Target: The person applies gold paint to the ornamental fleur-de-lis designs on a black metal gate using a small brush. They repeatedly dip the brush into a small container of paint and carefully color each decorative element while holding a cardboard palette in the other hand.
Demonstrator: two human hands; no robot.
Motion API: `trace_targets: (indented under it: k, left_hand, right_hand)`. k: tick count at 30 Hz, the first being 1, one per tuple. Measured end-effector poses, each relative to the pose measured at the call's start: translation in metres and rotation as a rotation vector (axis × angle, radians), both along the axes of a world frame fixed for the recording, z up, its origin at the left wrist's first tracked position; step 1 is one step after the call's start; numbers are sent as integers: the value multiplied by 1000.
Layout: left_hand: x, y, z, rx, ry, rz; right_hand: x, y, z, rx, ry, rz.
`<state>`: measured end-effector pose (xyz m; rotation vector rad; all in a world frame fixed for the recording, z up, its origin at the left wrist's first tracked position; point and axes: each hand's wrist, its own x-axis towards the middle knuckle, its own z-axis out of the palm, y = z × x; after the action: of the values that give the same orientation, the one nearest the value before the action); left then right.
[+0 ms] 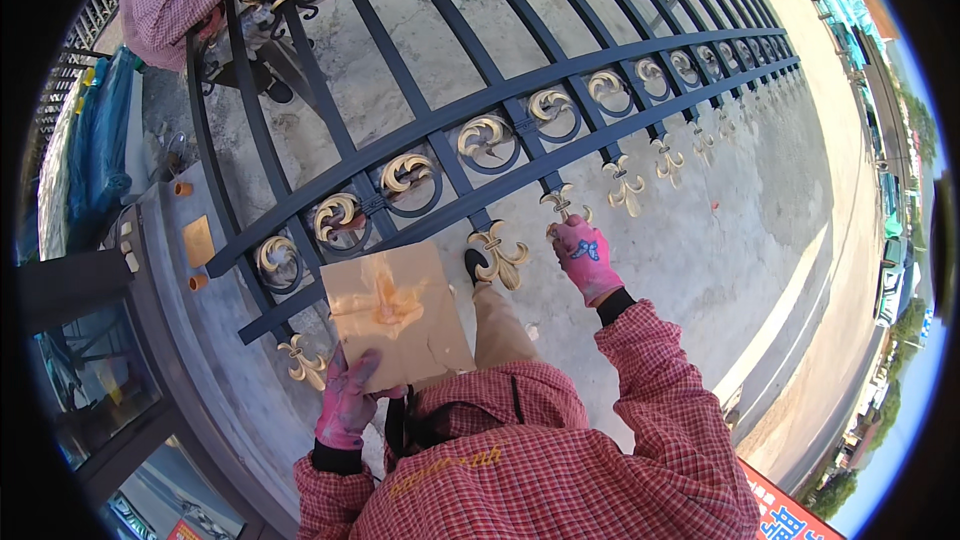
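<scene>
My left hand (348,400), in a pink glove, grips the lower left edge of a brown cardboard sheet (440,290) with a gold-orange paint stain in its middle. Gloved in pink with a blue mark, my right hand (587,260) is closed at the tip of a gold spear-shaped finial (563,202); whatever lies in its fingers is hidden. The finial belongs to a dark metal fence panel (430,130) lying across my front. Gold scrolls (482,136) sit inside its rings. Left of my right hand, another gold finial (500,255) points toward me.
Another person (178,0) in a checked shirt bends over the panel's far left end. Two small orange-brown cups (198,282) and a tan flat piece (198,242) lie at left. Blue wrapped goods (105,140) stand beyond. A dark frame with glass (100,370) borders the lower left.
</scene>
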<state>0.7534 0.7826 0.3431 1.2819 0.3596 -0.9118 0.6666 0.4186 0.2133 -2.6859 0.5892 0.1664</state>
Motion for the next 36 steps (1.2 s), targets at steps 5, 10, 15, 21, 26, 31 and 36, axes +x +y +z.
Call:
trace_targets:
  k: [5, 10, 15, 21, 26, 31, 36]
  left_hand:
    - [1, -9, -1, 12, 35, -17]
    - [0, -25, -4, 6, 33, -28]
    - [1, -44, -4, -8, 40, -29]
    - [5, -58, -3, 4, 57, -41]
    - [4, -74, 0, 19, 28, 12]
    - [8, -94, 5, -4, 8, 10]
    - [2, -86, -2, 21, 6, 42]
  right_hand:
    - [-2, -36, -3, 62, -116, -205]
    - [-20, -37, -1, 152, -226, -266]
    - [-46, -25, -5, 39, -124, -67]
    - [-48, -29, 10, 173, -91, -55]
    - [-27, -64, 29, 495, -251, -462]
    - [-4, -92, 0, 130, -105, -30]
    - [-1, -85, 1, 26, 60, 147]
